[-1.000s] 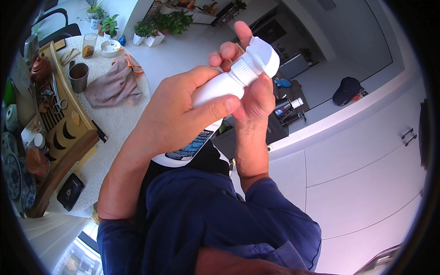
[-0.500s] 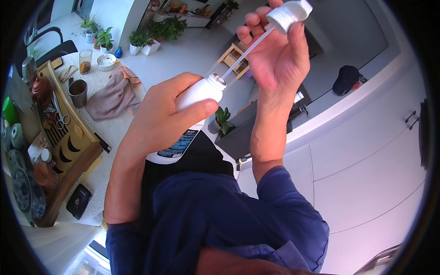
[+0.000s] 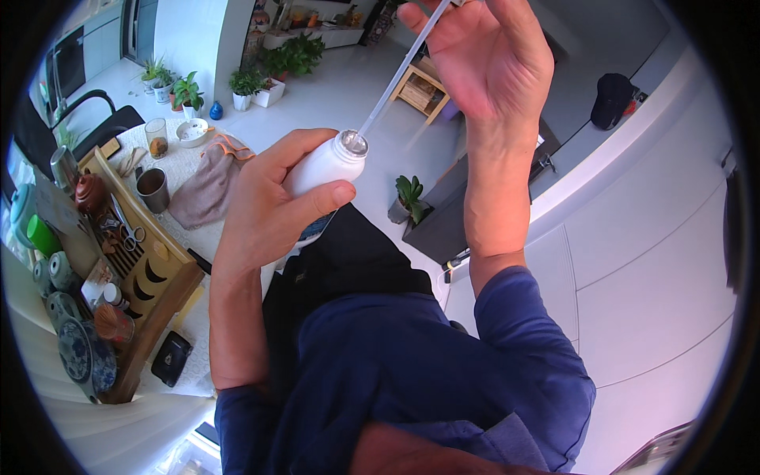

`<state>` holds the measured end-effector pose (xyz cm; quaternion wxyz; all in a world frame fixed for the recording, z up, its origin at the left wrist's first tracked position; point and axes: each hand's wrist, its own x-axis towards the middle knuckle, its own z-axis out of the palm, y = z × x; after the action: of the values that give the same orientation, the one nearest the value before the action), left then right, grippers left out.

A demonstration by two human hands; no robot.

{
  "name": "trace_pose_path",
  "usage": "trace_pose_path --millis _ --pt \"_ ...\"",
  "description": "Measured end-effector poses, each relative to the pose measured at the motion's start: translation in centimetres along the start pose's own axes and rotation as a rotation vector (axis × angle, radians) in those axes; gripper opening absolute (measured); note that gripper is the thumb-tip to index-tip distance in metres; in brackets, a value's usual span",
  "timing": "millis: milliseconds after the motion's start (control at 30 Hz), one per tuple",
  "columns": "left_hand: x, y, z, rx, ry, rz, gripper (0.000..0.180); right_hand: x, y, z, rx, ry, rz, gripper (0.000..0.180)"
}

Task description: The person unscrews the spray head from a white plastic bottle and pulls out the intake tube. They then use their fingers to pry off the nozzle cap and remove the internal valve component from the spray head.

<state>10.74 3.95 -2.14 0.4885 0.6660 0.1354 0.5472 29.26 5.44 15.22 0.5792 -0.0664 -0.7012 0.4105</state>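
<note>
- Rising higher, the right hand (image 3: 491,59) is pinching the dip tube (image 3: 393,75), nearly clear of the bottle.
- Left hand (image 3: 265,210) is gripping the white bottle (image 3: 326,164); tilting it risks spilling.

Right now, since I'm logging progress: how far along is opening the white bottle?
Done: the cap is off the white bottle. In hand: left hand grips the bottle; right hand lifts the pump's dip tube, its tip at the bottle's mouth. Left: getting the tube fully clear.

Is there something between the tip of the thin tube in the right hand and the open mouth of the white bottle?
Nothing visible. The thin tube held by the right hand ends right at the open mouth of the white bottle in the left hand.
</note>
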Motion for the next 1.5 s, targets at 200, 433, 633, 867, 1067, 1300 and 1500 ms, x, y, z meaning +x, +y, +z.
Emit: trace_pose_path --millis 200,433,633,867,1067,1300,1500 --pt "0.4 -0.6 0.1 -0.018 0.019 0.03 0.048 -0.2 -1.3 0.6 0.067 -0.14 0.015 0.054" --pt "0.5 -1.3 0.1 -0.054 0.057 0.029 0.048 -0.7 -2.5 3.4 -0.086 -0.024 0.002 0.059" --pt "0.6 -1.1 0.1 -0.048 0.057 0.011 0.047 -0.3 -1.9 1.4 -0.182 -0.11 -0.144 0.059" --pt "0.6 -1.0 0.0 -0.022 0.05 0.013 0.047 -0.1 -2.0 0.5 -0.184 -0.05 -0.13 0.055" --pt "0.7 -0.9 0.0 -0.032 0.06 0.025 0.046 0.1 -2.6 0.6 -0.101 -0.066 -0.132 0.051" --pt "0.6 -1.2 -0.3 -0.051 0.081 0.029 0.045 1.1 -2.9 0.3 -0.127 0.11 -0.184 0.04" --pt "0.5 -1.3 -0.9 -0.048 0.075 0.014 0.047 1.8 -2.7 0.5 -0.12 0.128 -0.144 0.038"
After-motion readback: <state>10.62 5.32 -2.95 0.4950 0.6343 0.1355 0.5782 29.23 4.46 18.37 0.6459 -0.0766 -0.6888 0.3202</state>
